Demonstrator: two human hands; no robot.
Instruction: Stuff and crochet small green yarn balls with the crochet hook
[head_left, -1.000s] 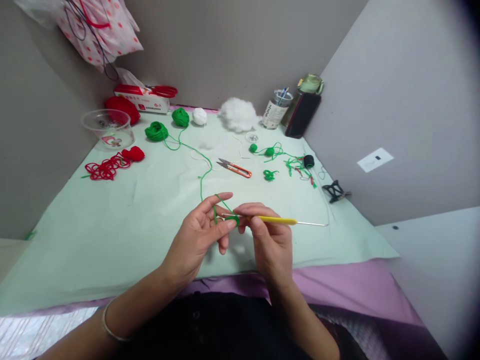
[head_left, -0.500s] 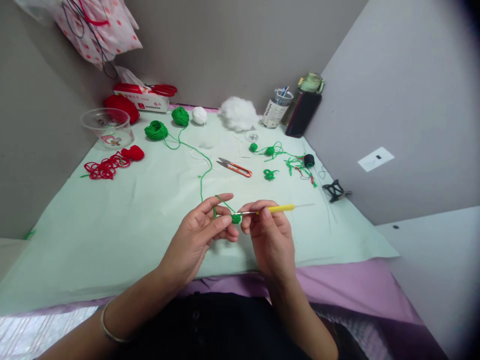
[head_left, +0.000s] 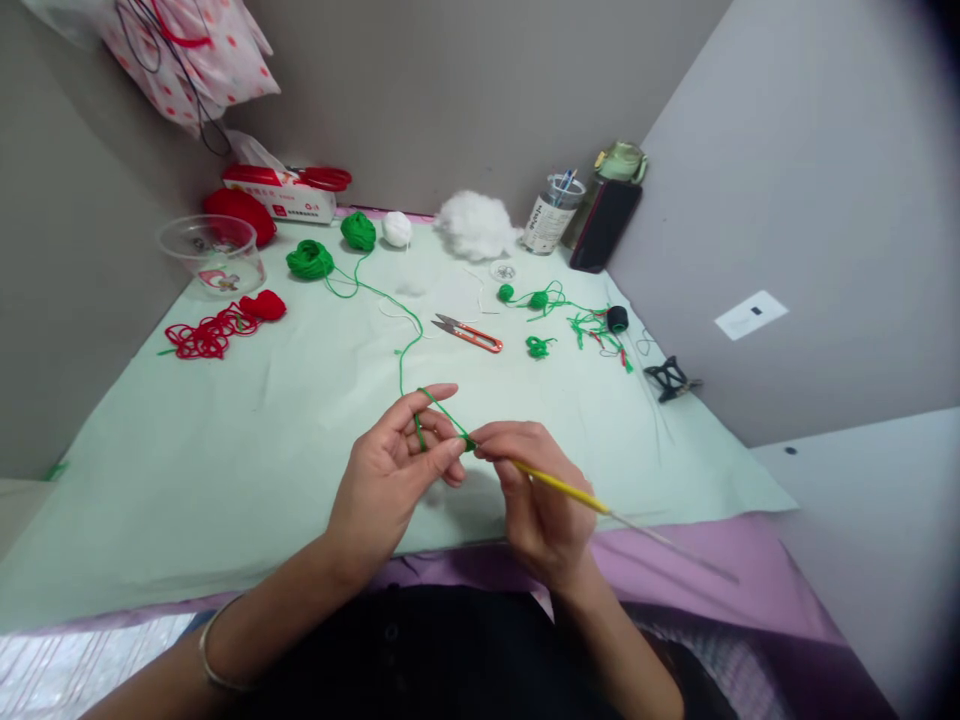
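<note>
Between thumb and fingers, my left hand [head_left: 397, 460] pinches a small green crochet piece [head_left: 469, 443], mostly hidden by fingertips. Green yarn [head_left: 409, 350] loops over the raised left index finger and runs back across the table to a green yarn ball [head_left: 310, 260]. My right hand [head_left: 544, 495] is closed on a crochet hook with a yellow handle [head_left: 566, 488]. The hook's tip meets the green piece, while its thin metal tail slants down to the right. Beyond the hands lie orange-handled thread snips [head_left: 469, 334].
At the back stand a tissue box [head_left: 300, 200], white stuffing [head_left: 474, 225], a pen jar [head_left: 551, 215] and a phone [head_left: 606, 228]. Left are a clear plastic tub [head_left: 225, 265] and red yarn [head_left: 206, 335]. Green scraps [head_left: 538, 347] and a black clip stand [head_left: 670, 380] lie right.
The crochet hook has swung from nearly level to slanting, its tail now down to the right. My right hand has turned with it; the left still pinches the green piece.
</note>
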